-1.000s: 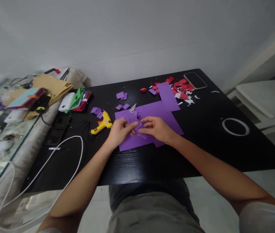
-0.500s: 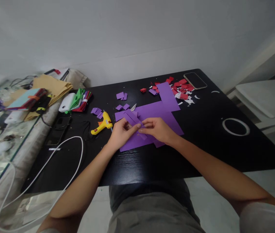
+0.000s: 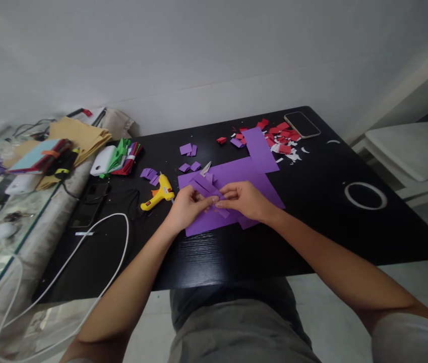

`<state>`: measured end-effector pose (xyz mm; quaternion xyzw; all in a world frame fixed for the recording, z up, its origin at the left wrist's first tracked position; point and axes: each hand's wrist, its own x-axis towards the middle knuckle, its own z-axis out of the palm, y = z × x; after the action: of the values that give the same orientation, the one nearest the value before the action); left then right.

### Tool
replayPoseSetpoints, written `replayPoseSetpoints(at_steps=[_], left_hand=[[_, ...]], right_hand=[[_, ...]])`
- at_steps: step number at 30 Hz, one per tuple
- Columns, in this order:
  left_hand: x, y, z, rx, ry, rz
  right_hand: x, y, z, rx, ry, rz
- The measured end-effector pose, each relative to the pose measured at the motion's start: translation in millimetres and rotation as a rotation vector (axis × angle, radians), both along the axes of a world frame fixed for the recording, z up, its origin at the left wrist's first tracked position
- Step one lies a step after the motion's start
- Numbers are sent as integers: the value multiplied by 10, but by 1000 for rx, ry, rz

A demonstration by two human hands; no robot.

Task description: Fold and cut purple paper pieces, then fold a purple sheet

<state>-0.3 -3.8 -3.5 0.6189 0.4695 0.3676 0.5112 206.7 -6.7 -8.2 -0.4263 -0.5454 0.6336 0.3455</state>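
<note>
Between my two hands is a purple paper strip (image 3: 209,186), slanting up to the left and pinched near its lower end. My left hand (image 3: 190,205) closes on it from the left, thumb on top. From the right, my right hand (image 3: 244,200) grips it with thumb and fingertips; the fingers hide part of the strip. Both hands are just above large purple paper sheets (image 3: 234,171) lying on the table. Behind the strip show the metal blades of scissors (image 3: 206,167), their handles covered. A yellow glue gun (image 3: 160,192) lies to the left of my left hand.
Small purple paper pieces (image 3: 186,149) lie on the black table (image 3: 274,247). Red and white scraps (image 3: 285,143) and a phone (image 3: 302,124) are at the back right, a white ring (image 3: 365,195) at right. A white cable (image 3: 126,237) loops at left near bundled coloured paper (image 3: 123,157).
Both hands keep their hold on the purple strip, with only slight finger movement. The whole view has shifted a little; nothing has been put down or picked up.
</note>
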Motion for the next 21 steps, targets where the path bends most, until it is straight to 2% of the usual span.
replayPoseSetpoints(at_steps=[10, 16, 21], left_hand=[[21, 7, 6, 0, -54, 24], [2, 1, -3, 29, -20, 20], [-18, 8, -11, 49, 42, 13]], right_hand=[[-10, -6, 5, 0, 23, -4], [-33, -20, -1, -180, 153, 114], [-3, 1, -25, -234, 104, 174]])
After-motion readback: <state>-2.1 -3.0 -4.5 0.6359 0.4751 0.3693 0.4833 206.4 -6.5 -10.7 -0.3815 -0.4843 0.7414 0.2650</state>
